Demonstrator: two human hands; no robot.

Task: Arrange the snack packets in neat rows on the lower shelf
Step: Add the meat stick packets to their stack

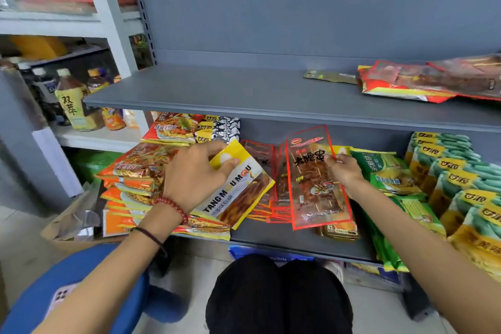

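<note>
My left hand (193, 175) pinches a yellow and white snack packet (238, 190) by its top end, above the left side of the lower shelf (284, 238). My right hand (344, 171) pinches the right edge of a clear red-bordered skewer packet (314, 179), held tilted over a flat pile of the same red packets (267, 198). Orange noodle-style packets (135, 179) are stacked to the left under my left wrist. Green packets (390, 173) lie to the right of my right hand.
Rows of green and yellow packets (455, 192) fill the shelf's right end. The upper shelf (217, 92) carries a few red packets (433, 81) at its right. Bottles (73, 100) stand on a white rack at left. A blue stool (89, 287) and my knees (279, 298) are below.
</note>
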